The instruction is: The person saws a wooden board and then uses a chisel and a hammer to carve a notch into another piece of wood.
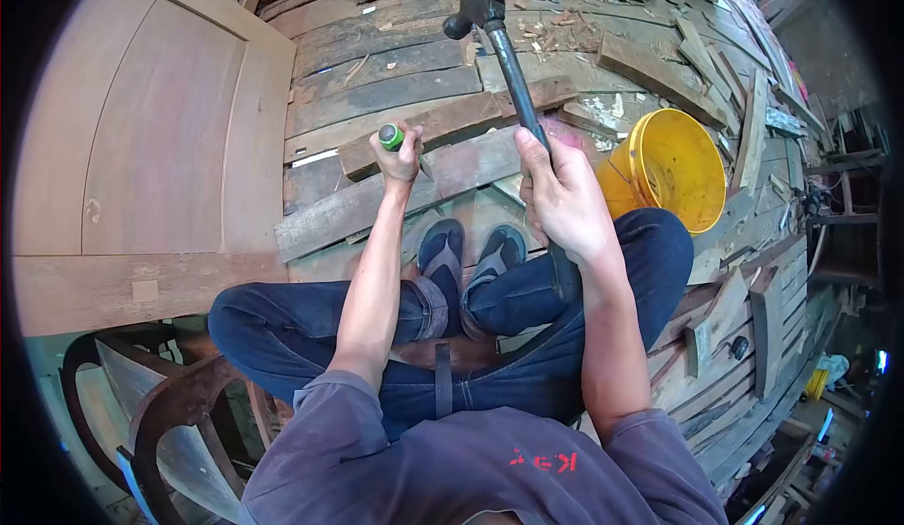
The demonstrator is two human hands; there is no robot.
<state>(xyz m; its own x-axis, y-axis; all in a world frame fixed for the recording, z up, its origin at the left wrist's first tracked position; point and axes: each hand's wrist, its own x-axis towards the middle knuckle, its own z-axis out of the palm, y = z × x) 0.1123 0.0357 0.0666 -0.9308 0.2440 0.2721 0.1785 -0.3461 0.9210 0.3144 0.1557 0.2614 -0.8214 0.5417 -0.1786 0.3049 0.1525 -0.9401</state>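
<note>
My left hand is wrapped round a chisel-like tool with a green handle; part of its blade shows below the fist, by a long grey wooden beam. The closed fingers of my right hand grip a claw hammer by its dark handle. The hammer's black head is raised at the top centre, higher in view than the green handle. Behind the grey beam lies a shorter brown wood block. My feet in dark sandals rest just in front of the beam.
A yellow bucket stands beside my right knee. A large panelled wooden door lies at the left, above a curved wooden chair frame. Loose planks and wood chips are scattered over the slatted floor at the upper right.
</note>
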